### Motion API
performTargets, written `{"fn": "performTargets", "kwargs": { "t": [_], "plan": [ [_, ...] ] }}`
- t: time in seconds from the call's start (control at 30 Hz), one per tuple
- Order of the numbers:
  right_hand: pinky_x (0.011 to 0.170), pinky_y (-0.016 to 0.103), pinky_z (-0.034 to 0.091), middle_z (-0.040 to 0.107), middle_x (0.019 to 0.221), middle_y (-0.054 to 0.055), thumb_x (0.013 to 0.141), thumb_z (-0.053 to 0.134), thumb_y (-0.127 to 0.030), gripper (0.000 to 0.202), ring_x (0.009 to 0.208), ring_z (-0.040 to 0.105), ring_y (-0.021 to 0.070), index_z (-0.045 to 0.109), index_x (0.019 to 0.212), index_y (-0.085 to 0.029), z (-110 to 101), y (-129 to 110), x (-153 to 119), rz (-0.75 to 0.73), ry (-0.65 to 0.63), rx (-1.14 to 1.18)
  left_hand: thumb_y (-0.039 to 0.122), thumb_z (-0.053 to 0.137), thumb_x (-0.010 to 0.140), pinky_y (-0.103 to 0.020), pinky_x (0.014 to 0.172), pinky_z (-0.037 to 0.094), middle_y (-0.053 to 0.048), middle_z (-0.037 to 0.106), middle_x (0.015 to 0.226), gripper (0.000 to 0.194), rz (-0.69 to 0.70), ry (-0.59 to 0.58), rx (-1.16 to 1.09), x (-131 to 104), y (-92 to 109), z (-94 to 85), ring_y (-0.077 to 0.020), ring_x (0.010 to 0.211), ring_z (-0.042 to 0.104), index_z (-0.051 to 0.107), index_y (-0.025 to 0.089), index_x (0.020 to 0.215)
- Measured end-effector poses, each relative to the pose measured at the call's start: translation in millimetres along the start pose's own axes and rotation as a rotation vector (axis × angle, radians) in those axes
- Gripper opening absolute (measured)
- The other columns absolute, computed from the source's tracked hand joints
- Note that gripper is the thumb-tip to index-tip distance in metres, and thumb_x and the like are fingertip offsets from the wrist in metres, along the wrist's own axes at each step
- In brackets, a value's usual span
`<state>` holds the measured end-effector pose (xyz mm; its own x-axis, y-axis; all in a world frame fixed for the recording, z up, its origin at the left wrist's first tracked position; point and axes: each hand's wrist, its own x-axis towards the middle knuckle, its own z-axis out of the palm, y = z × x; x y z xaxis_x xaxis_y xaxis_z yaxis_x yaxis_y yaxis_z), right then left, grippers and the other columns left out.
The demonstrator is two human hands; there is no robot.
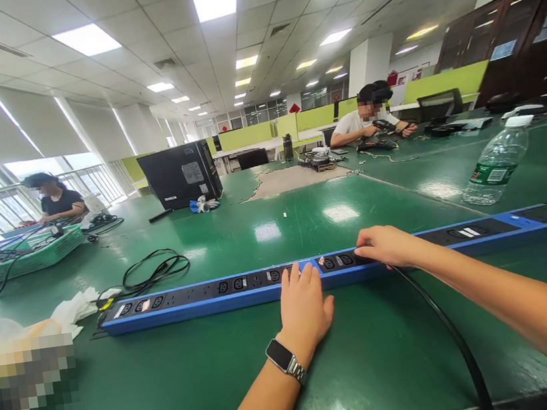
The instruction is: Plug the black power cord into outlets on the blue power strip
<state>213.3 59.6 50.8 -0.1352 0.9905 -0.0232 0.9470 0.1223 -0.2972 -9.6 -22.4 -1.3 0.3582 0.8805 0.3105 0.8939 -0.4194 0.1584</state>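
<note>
A long blue power strip (245, 296) with black socket faces stretches across the green table in front of me. My left hand (304, 302) lies flat on its middle, fingers stretched over the top. A watch (285, 361) is on that wrist. Further right, my right hand (384, 245) is closed at the sockets, thumb and fingers pinched round the end of a black power cable (442, 320). The plug end itself is hidden by the hand. From beneath the hand the cable curves down to the table's near edge.
A water bottle (494, 162) stands behind the strip's right part. Coiled black cord (154, 271) and crumpled white tissue (78, 310) lie left. Further back are a black computer case (181, 175) and a green basket (38, 256) of cables. Two people sit at the table's far side.
</note>
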Motion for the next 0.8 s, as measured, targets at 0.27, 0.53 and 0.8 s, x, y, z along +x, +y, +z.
{"fn": "performTargets", "kwargs": {
  "t": [0.27, 0.53, 0.8],
  "plan": [
    [0.063, 0.030, 0.043, 0.072, 0.077, 0.005, 0.083, 0.054, -0.034, 0.022, 0.073, 0.065, 0.0208, 0.072, 0.080, -0.022, -25, -6, -2, 0.010, 0.170, -0.105, 0.029, 0.058, 0.089, -0.053, 0.120, 0.031, -0.009, 0.052, 0.148, 0.052, -0.027, 0.024, -0.017, 0, 0, 4.9, -0.0328, 0.142, 0.038, 0.050, 0.017, 0.139],
    [0.067, 0.027, 0.043, 0.075, 0.083, 0.003, 0.082, 0.058, -0.034, 0.021, 0.079, 0.065, 0.0191, 0.075, 0.078, -0.022, -66, -69, -2, -0.125, 0.219, -0.100, 0.028, 0.057, 0.090, -0.054, 0.118, 0.033, -0.011, 0.056, 0.143, 0.046, -0.006, 0.063, -0.023, 2, -2, 6.7, -0.0333, 0.138, 0.042, 0.054, 0.016, 0.134],
    [0.063, 0.025, 0.043, 0.076, 0.082, 0.003, 0.081, 0.055, -0.027, 0.021, 0.073, 0.065, 0.0161, 0.074, 0.079, -0.021, 11, -97, 2, -0.131, 0.065, 0.021, 0.022, 0.060, 0.088, -0.043, 0.104, 0.049, -0.012, 0.062, 0.120, 0.023, -0.071, 0.138, -0.078, 0, -5, 3.5, -0.0278, 0.117, 0.056, 0.068, 0.019, 0.109]
  ]
}}
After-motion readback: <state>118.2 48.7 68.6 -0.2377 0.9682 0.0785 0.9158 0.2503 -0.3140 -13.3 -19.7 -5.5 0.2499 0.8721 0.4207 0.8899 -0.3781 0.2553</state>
